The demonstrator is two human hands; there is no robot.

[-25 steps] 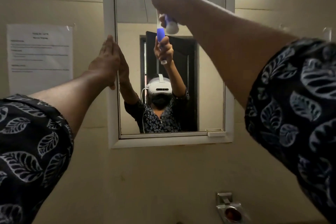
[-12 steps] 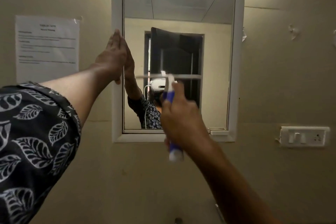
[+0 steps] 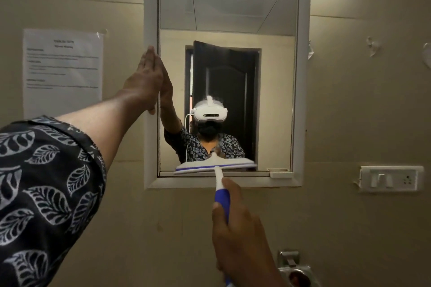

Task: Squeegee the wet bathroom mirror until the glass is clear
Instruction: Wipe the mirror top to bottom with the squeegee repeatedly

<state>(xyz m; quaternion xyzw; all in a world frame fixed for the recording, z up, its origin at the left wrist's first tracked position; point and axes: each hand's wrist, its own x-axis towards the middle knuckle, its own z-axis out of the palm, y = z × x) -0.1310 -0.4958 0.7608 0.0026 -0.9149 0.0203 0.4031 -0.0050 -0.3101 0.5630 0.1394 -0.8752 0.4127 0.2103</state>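
A white-framed mirror point(image 3: 275, 77) hangs on the beige wall, its glass reflecting a person and a dark door. The squeegee point(image 3: 215, 165) has a white and blue blade lying flat across the bottom edge of the glass, left of centre. My right hand point(image 3: 235, 226) is wrapped around its blue and white handle below the frame. My left hand point(image 3: 147, 79) is flat, fingers together, pressed against the mirror's left frame edge at mid height. Any wetness on the glass is hard to make out.
A printed paper notice point(image 3: 63, 72) is taped to the wall left of the mirror. A white switch and socket plate point(image 3: 391, 178) sits to the lower right. A chrome fixture point(image 3: 295, 270) juts from the wall at the bottom right.
The squeegee has been drawn from the top of the mirror down to its bottom edge. My left hand has stayed on the frame's left side.
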